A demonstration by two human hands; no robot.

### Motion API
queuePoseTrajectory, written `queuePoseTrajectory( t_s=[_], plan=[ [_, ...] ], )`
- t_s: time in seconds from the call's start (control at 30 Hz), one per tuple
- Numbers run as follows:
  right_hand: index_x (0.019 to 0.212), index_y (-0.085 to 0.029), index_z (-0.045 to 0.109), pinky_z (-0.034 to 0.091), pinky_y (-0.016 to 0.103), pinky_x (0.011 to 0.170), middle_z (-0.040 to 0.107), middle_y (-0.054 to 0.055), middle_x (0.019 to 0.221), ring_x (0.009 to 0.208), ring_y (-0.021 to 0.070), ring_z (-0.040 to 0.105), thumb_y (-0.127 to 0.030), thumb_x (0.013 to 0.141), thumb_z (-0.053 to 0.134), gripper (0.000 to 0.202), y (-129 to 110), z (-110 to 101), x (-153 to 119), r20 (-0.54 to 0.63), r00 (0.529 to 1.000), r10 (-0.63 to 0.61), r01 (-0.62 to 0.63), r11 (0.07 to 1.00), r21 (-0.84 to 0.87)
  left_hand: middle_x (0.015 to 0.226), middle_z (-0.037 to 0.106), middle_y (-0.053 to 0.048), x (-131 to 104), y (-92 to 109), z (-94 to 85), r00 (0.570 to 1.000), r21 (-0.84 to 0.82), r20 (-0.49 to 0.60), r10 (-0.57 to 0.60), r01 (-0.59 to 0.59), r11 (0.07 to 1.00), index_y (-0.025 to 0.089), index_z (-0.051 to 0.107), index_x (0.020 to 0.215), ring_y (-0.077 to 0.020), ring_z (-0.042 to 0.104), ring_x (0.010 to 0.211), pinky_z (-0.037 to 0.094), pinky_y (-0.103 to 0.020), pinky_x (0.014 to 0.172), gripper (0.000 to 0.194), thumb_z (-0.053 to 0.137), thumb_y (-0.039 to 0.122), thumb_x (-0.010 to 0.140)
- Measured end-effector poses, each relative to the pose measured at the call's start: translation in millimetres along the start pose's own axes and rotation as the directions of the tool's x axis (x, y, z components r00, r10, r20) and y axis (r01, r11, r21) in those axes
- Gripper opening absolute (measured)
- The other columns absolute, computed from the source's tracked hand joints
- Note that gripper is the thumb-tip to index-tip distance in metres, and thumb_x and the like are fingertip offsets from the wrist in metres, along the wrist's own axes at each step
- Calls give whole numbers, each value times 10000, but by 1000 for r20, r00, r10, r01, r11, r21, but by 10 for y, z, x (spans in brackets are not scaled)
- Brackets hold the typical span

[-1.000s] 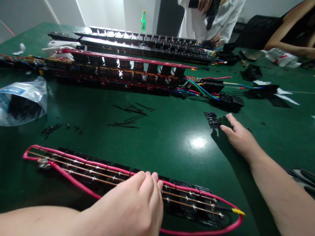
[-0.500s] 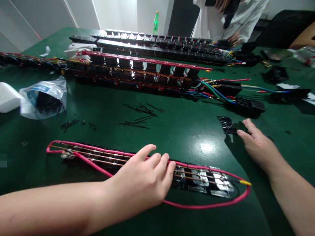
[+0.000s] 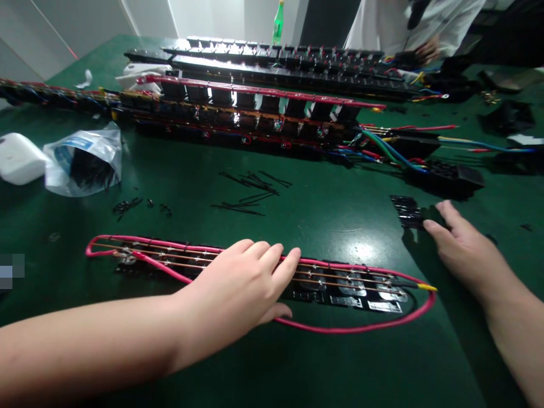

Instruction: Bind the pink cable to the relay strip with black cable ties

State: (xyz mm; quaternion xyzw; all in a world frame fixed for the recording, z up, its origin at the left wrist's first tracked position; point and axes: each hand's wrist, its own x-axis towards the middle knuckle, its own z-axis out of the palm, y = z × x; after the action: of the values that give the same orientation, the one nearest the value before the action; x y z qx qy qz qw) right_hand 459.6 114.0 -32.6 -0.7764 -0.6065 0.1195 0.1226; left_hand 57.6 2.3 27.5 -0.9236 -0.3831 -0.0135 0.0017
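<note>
A long black strip assembly (image 3: pixel 348 292) with copper-coloured rods lies on the green table in front of me. Pink-red cable (image 3: pixel 340 328) runs along its far side and loops round both ends, with yellow wrapping near the right end. My left hand (image 3: pixel 246 280) is closed over its middle, fingers across the far side and thumb at the near side. Off to the right, my right hand (image 3: pixel 463 243) pinches the right end of a small, shiny, ribbed black piece (image 3: pixel 406 211) between thumb and fingers; its far fingers are partly hidden.
Thin black ties (image 3: pixel 250 187) lie loose beyond the strip. An open plastic bag (image 3: pixel 85 161) of black bits and a white case (image 3: pixel 21 158) are at left. Long wired assemblies (image 3: pixel 238 119) span the back. A green bottle (image 3: pixel 277 25) stands behind them; a person's hand (image 3: pixel 427 51) is opposite.
My left fingers have drawn closer together over the strip, and the thumb now shows. The strip has turned slightly. The whole view has shifted a little; my right hand keeps its place by the black piece.
</note>
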Motion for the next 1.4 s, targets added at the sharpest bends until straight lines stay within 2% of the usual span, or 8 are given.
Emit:
queuePoseTrajectory(
  t_s=[0.2,0.37,0.5,0.6,0.8,0.93,1.03,1.4],
  plan=[
    [1508,-91,466,365,531,1180,512,188,1504,1393,392,472,-561,924,452,750,-156,-64,-119,-165,980,-108,118,992,52,1279,638,-126,108,-132,155,994,-18,19,107,-107,994,96,395,1465,-279,624,1115,511,-384,840,703,518,579,969],
    [1173,-195,716,500,474,1054,706,142,1207,1159,317,654,-431,977,411,433,-414,-180,-515,-427,818,-385,463,881,94,1304,621,-99,116,-191,121,994,-86,55,90,-85,993,153,464,1385,-273,603,1161,505,-392,906,543,556,501,977],
    [978,-285,704,603,428,819,761,66,967,921,267,732,-585,943,412,420,-583,-170,-745,-243,706,-665,708,664,240,1281,614,-80,131,-242,50,991,-124,123,52,-36,992,172,535,1273,-270,599,1147,513,-418,947,422,617,433,951],
    [1106,-298,693,609,444,814,770,74,1049,966,296,733,-764,780,575,581,-655,-138,-772,-8,573,-820,792,551,265,1211,632,-89,108,-268,-6,983,-73,179,-36,50,996,158,584,1171,-279,615,1100,524,-440,944,311,635,343,927],
    [1455,-209,462,592,422,800,707,139,1196,1008,291,701,-398,812,727,721,-703,-72,-753,175,362,-916,915,385,122,1191,669,-163,-37,-196,-72,971,142,165,-174,152,978,83,545,1306,-312,659,1027,546,-452,848,449,603,292,914],
    [1497,-175,415,594,353,738,700,149,1184,951,257,711,-284,860,669,695,-691,-45,-795,146,356,-923,921,373,111,1259,642,-151,-73,-42,-134,997,207,-50,52,-40,978,112,559,1271,-305,624,1096,508,-451,888,369,592,246,929],
    [1518,-168,395,600,359,757,686,164,1237,992,276,713,-243,862,644,705,-689,-45,-832,118,344,-932,932,354,77,879,633,-31,-53,79,-134,965,145,-87,249,-235,961,191,608,956,-210,605,753,469,-374,632,130,523,285,985],
    [1538,-146,368,615,374,734,646,175,1281,974,291,712,-312,819,701,809,-713,-39,-863,168,374,-912,920,388,58,626,545,7,-12,187,37,977,162,4,212,-210,964,200,510,762,-169,538,509,378,-301,488,169,502,76,877]
  ],
)
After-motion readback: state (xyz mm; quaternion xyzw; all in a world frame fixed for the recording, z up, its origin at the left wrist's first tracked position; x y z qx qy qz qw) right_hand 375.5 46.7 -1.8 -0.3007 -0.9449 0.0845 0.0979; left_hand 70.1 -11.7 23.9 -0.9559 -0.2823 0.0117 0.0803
